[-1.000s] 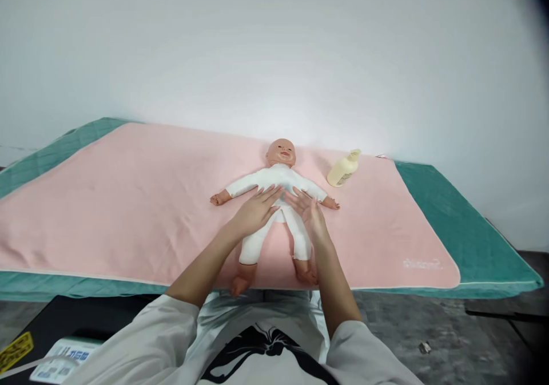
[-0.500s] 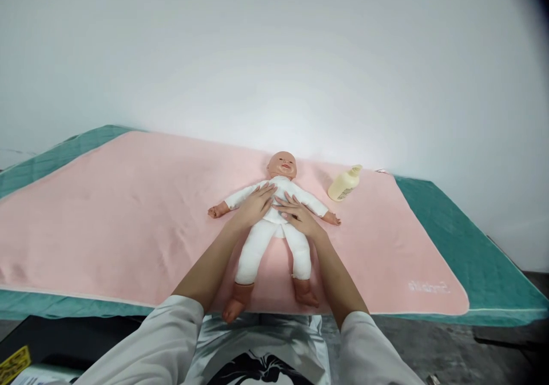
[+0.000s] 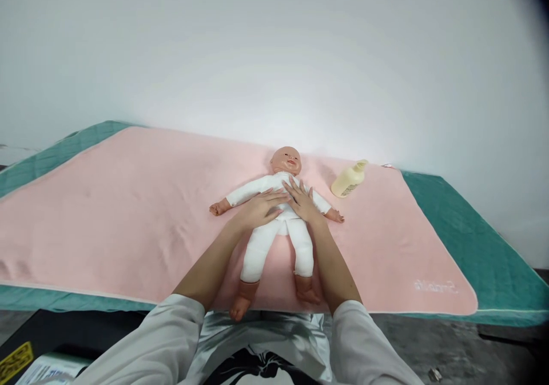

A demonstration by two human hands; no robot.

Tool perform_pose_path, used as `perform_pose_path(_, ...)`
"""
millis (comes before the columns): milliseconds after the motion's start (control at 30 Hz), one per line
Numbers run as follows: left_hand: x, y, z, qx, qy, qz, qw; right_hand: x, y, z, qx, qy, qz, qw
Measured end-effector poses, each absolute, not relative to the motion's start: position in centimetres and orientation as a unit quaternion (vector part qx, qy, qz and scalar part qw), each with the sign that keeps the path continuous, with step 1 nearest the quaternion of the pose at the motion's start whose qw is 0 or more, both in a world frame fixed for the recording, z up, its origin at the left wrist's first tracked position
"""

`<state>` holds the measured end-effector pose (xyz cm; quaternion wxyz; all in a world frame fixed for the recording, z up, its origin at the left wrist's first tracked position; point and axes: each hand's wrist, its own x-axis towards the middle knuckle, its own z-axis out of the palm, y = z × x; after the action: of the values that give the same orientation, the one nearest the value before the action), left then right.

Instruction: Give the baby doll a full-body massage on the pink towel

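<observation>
A baby doll (image 3: 283, 185) in white clothing lies face up, its head toward the wall and its feet toward me. My left hand (image 3: 262, 208) rests flat across the doll's belly, fingers stretched out to the right. Higher up, on the right side of the doll's chest, lies my right hand (image 3: 301, 202), its fingers spread and pointing up toward the head. The fingertips of my left hand reach close to my right hand's fingers. Neither hand holds anything.
A pale yellow pump bottle (image 3: 348, 180) stands right of the doll on a pink blanket (image 3: 128, 213), which covers a green quilted pad (image 3: 472, 230). Behind is a white wall (image 3: 274, 53). A black case (image 3: 68, 333) is below at the lower left.
My right hand has moved up toward the doll's upper chest. My left hand has slid lower and right on the belly. The view has shifted slightly.
</observation>
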<state>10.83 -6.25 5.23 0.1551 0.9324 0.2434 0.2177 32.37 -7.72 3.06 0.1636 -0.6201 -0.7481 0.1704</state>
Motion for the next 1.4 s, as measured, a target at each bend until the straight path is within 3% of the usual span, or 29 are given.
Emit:
perform_pose_path(233,11.1,-6.7,7.0,0.951,0.197,0.146,0.188,33.6,-9.0,2.3,-0.693,-0.693,0.095,0.176)
perform_pose_path(400,12.5,-5.8,7.1,0.952,0.172,0.133,0.216,34.8,-9.0,1.8,-0.678,-0.685,0.073,0.255)
perform_pose_path(667,13.1,-4.3,5.5,0.958,0.156,0.113,0.214,34.4,-8.8,1.7,-0.647,-0.705,0.059,0.283)
perform_pose_path(967,14.5,-3.4,3.7,0.931,0.307,0.150,0.126,34.5,-8.8,1.3,-0.629,-0.701,0.042,0.334)
perform_pose_path(1200,14.1,-3.4,3.0,0.858,0.461,0.199,0.106,34.7,-9.4,1.2,-0.584,-0.703,0.099,0.394)
perform_pose_path(1400,13.2,-2.5,2.4,0.822,0.508,0.239,0.094,33.2,-10.6,2.8,-0.460,-0.790,0.213,0.345)
